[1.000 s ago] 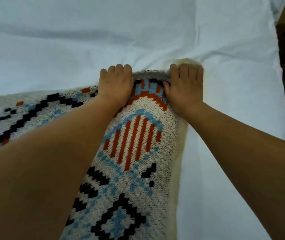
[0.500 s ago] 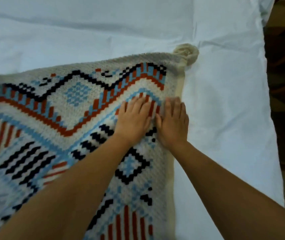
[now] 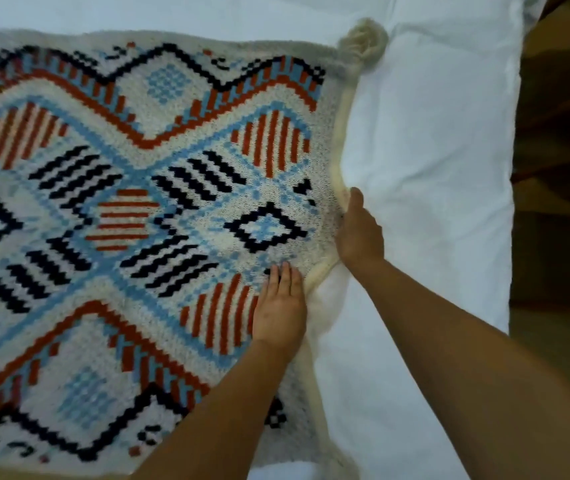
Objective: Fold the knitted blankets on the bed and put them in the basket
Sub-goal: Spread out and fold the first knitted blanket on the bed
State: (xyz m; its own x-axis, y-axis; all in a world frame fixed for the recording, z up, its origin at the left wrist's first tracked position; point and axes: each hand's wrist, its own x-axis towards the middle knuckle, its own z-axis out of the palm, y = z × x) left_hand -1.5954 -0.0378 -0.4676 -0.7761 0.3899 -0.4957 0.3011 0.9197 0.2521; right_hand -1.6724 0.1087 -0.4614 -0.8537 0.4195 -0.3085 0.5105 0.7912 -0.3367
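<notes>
Blanket (image 3: 138, 202), knitted in cream with zigzags, diamonds and stripes of rust orange, pale blue and black, lies spread flat on a bed covered by a white sheet (image 3: 432, 168). The knitted blanket fills the picture from 7 o'clock round to 12 o'clock, and its cream border runs down the middle right, from 1 o'clock to 5 o'clock. A fluffy cream pom-pom (image 3: 363, 41) sits at the blanket's far corner, at 1 o'clock, resting on the sheet. Two bare forearms reach in from 5 o'clock. The left hand (image 3: 280, 306) lies palm down on the blanket near its border, fingers straight and together, pressing on an orange-striped diamond. The right hand (image 3: 359, 233) is just beyond it, at 3 o'clock of the centre, at the border itself: its thumb lies on top of the cream edge and its fingers go out of sight under it, so it grasps the edge, which puckers there. Dark floor (image 3: 560, 202) shows past the bed's side at 3 o'clock.
</notes>
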